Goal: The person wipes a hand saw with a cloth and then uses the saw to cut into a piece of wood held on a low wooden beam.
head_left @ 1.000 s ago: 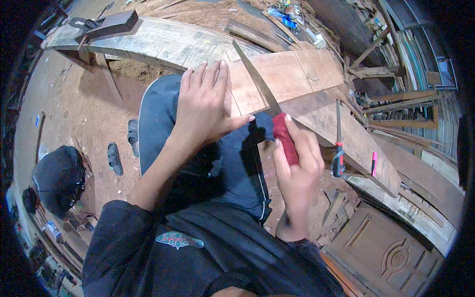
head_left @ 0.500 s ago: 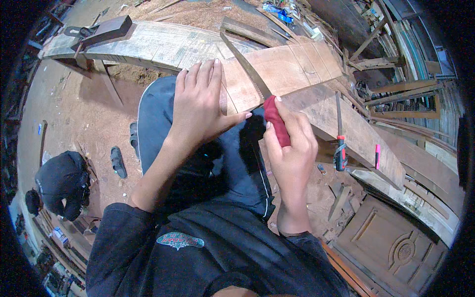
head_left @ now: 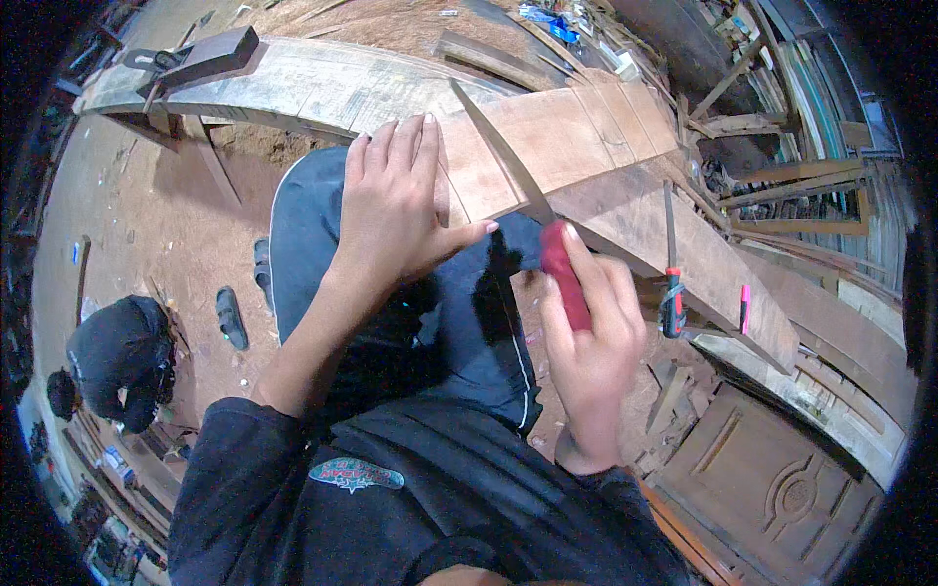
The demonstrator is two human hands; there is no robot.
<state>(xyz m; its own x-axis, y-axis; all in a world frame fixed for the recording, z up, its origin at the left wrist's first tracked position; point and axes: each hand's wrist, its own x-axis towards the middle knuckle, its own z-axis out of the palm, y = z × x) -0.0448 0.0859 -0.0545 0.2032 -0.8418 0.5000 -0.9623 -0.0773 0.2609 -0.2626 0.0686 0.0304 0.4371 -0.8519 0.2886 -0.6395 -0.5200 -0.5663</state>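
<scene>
A light wooden board (head_left: 557, 127) with several lines marked across it lies over the thick workbench plank. My left hand (head_left: 396, 200) rests flat on the board's left end, fingers stretched over its top and thumb out along the near edge. In my right hand (head_left: 598, 342), the fingers are wrapped round the red handle of a handsaw (head_left: 503, 151). Its blade slants up and left across the board, to the right of my left hand. The tip reaches past the far edge, and the handle hangs on the near side over my thigh.
On the bench's left end sits a wooden hand plane (head_left: 210, 59). To the right, a red-and-black-handled tool (head_left: 672, 303) and a pink marker (head_left: 745, 308) lie on a plank. A carved wooden panel (head_left: 772, 479) is at lower right. Another person (head_left: 122, 356) crouches at far left near sandals (head_left: 232, 317).
My right hand has drawn the saw back toward me, down and slightly right, so less blade extends beyond the far edge. My left hand has stayed on the board.
</scene>
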